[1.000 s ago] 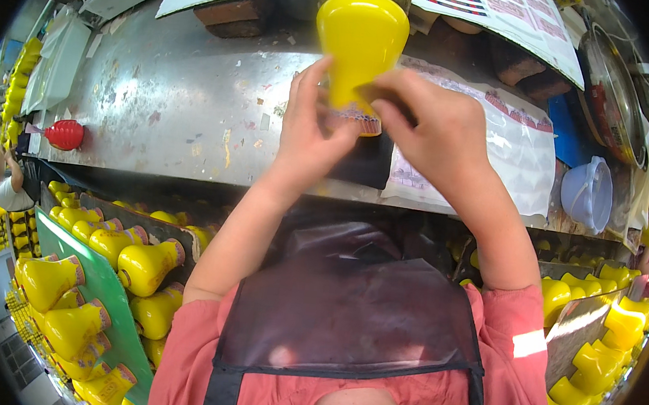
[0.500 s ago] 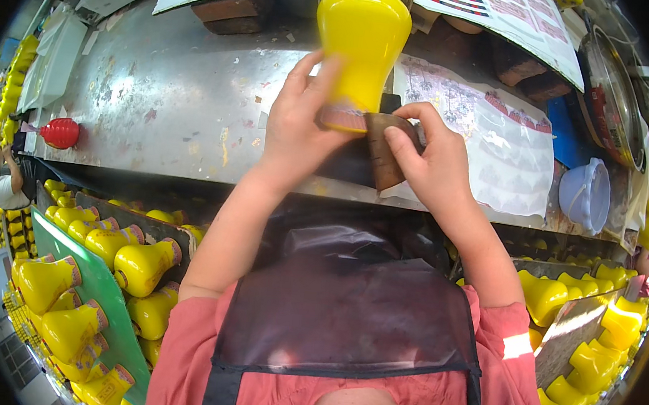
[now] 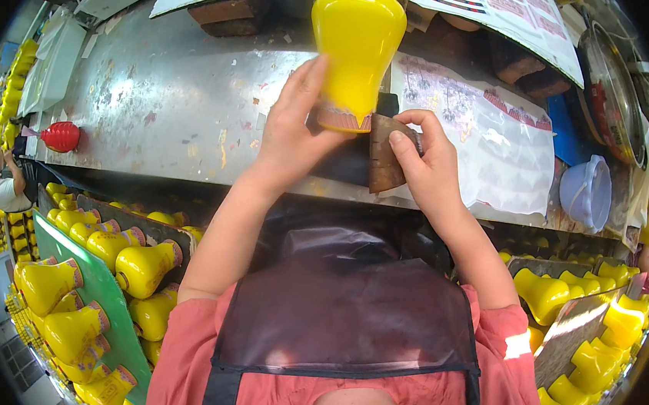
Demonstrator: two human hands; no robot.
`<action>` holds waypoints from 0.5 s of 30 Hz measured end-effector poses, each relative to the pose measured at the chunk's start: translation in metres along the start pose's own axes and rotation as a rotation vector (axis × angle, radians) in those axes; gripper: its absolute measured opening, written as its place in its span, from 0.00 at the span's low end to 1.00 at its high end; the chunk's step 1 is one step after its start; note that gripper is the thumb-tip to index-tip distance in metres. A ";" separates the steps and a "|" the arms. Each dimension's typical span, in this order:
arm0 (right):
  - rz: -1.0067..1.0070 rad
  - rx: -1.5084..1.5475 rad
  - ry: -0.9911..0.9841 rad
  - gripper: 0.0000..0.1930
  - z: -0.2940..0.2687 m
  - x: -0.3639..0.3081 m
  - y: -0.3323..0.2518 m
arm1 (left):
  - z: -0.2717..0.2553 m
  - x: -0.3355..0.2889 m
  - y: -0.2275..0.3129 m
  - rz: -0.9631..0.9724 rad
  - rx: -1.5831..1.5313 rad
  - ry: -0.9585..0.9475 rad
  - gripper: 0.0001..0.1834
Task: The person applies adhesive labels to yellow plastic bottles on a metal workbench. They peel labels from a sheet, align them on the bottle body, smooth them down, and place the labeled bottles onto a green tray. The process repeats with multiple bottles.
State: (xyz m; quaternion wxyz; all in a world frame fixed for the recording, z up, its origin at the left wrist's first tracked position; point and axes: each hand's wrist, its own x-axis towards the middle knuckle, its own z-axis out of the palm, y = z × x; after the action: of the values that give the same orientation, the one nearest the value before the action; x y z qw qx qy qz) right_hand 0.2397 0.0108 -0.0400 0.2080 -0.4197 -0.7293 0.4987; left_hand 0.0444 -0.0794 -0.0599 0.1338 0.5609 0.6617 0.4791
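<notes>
A glossy yellow vase [image 3: 356,39] is held above the metal workbench [image 3: 163,103], its unglazed reddish foot turned toward me. My left hand [image 3: 297,134] grips its lower body and foot from the left. My right hand [image 3: 424,169] pinches a brown rectangular abrasive block [image 3: 384,154] and holds it just right of the vase's foot, close to it or touching it. The vase's neck points away toward a grey stand at the top edge.
Racks of several yellow vases lie on boards at lower left [image 3: 94,275] and lower right [image 3: 584,325]. A red vase [image 3: 62,135] sits on the bench at left. A pale blue plastic bowl [image 3: 588,191] and a printed sheet [image 3: 492,140] lie right. Another person [image 3: 3,182] stands far left.
My right hand has come off the vase's base and drawn the brown block out to the right. The vase has tipped more upright in my left hand.
</notes>
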 end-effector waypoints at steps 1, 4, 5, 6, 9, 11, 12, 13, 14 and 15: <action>-0.120 0.061 0.021 0.12 0.001 -0.003 -0.001 | 0.001 -0.001 0.001 -0.028 -0.043 -0.005 0.47; -0.301 -0.031 0.051 0.13 0.007 -0.012 -0.005 | 0.014 -0.001 0.008 0.039 0.301 0.132 0.49; -0.263 -0.072 0.028 0.13 0.009 -0.013 -0.004 | 0.012 0.000 0.008 0.069 0.375 0.112 0.50; -0.256 -0.108 0.009 0.13 0.010 -0.012 -0.003 | 0.009 0.003 0.007 0.102 0.434 0.078 0.51; -0.162 -0.083 -0.014 0.13 0.007 -0.004 0.005 | 0.002 0.003 0.003 0.044 0.189 0.041 0.47; 0.024 -0.021 -0.021 0.13 0.003 0.000 0.010 | 0.000 0.001 0.000 -0.065 -0.097 0.031 0.43; 0.038 -0.047 0.003 0.13 0.003 0.000 0.010 | 0.001 0.000 -0.001 -0.128 -0.233 0.023 0.42; -0.084 0.038 0.046 0.13 0.003 -0.002 0.010 | 0.002 -0.001 -0.001 -0.188 -0.368 0.017 0.41; -0.135 0.094 0.094 0.13 0.005 -0.006 0.009 | 0.005 -0.002 -0.001 -0.137 -0.248 0.062 0.41; -0.177 0.146 0.141 0.13 0.007 -0.010 0.006 | 0.010 -0.003 0.001 -0.087 -0.129 0.108 0.41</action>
State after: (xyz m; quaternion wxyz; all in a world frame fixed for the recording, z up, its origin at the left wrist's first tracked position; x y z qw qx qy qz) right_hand 0.2426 -0.0005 -0.0471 0.3319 -0.3716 -0.7087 0.4994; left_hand 0.0531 -0.0778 -0.0650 0.1544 0.4955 0.6594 0.5439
